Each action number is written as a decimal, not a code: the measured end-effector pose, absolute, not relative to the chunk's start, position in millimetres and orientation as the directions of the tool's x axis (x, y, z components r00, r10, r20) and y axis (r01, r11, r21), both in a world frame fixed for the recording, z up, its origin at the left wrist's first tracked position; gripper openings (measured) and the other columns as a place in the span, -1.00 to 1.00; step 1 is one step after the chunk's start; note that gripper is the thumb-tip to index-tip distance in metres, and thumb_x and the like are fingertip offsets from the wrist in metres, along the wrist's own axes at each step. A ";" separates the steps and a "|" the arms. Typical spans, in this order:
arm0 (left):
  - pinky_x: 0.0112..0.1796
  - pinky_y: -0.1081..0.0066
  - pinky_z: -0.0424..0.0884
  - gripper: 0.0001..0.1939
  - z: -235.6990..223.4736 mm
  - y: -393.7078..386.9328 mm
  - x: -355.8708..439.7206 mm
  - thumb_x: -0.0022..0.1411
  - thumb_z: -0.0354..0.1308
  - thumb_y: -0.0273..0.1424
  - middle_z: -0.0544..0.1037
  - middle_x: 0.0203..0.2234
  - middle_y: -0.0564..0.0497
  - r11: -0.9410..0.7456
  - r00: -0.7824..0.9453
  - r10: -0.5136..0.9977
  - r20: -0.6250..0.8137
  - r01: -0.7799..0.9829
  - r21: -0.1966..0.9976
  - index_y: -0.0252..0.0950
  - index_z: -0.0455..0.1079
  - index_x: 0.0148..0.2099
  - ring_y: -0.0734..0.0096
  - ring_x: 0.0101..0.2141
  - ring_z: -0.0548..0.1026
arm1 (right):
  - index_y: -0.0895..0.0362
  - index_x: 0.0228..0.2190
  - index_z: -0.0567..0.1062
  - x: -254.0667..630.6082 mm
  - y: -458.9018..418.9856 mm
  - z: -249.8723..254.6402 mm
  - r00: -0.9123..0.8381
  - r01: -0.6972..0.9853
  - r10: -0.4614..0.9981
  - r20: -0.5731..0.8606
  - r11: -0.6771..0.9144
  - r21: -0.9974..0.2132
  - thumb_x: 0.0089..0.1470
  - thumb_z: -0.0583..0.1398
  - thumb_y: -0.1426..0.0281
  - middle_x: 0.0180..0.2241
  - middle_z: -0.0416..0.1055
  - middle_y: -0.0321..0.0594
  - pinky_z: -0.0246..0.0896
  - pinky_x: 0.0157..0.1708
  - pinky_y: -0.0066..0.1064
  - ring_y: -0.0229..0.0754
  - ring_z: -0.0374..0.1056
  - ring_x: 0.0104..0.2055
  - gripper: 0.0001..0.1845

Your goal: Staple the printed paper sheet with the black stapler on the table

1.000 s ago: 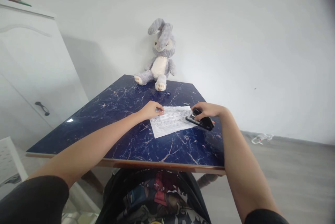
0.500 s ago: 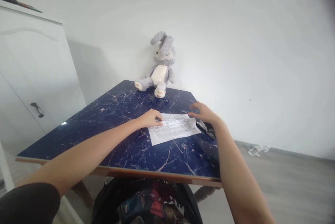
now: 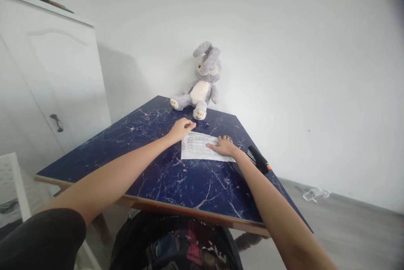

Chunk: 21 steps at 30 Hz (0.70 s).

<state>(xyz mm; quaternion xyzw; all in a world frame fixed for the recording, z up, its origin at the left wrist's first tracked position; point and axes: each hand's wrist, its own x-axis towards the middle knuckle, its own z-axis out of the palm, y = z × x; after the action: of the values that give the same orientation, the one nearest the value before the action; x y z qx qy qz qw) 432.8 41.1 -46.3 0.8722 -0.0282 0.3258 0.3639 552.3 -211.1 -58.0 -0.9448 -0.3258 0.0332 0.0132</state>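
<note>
Nearest the camera, a dark printed shirt (image 3: 186, 249) fills the bottom of the view, and two bare forearms reach out from it over the near edge of a dark blue marbled table (image 3: 164, 177). Further along, the right hand (image 3: 224, 147) lies palm down on a printed sheet of paper (image 3: 197, 148), its fingers stretched out flat and slightly spread, pressing the sheet's right part against the tabletop. The paper lies flat near the middle of the table, toward the far half. Just beside the right wrist, close to the table's right edge, rests a black stapler (image 3: 259, 159) with an orange tip, apart from the hand and off the paper. The left hand (image 3: 183, 126) is at the sheet's far left corner with its fingers curled together, the fingertips drawn toward the thumb; whether they actually pinch the corner cannot be told. Beyond the hands, a grey and white plush rabbit (image 3: 202, 82) sits at the table's far edge against the white wall. A white cabinet (image 3: 47, 76) stands at the left.
</note>
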 end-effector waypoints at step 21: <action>-0.20 0.39 0.22 -0.70 -1.8 105.4 416.5 0.33 0.03 -0.49 0.31 -0.49 0.05 -0.707 0.040 0.701 0.712 -0.092 0.701 -0.26 0.23 -0.50 0.37 -0.36 0.33 | 0.36 0.15 0.32 485.4 53.9 -59.1 0.261 0.964 0.957 0.129 -0.253 -0.077 0.26 0.16 0.10 0.25 0.23 0.21 -0.18 0.27 0.16 0.27 0.08 0.28 -0.35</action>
<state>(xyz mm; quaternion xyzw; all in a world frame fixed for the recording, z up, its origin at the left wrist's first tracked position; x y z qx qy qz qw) 416.5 105.4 -1.8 0.6540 0.2329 0.6525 0.3039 485.4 53.9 -59.1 -0.7910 -0.6072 -0.0279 0.0699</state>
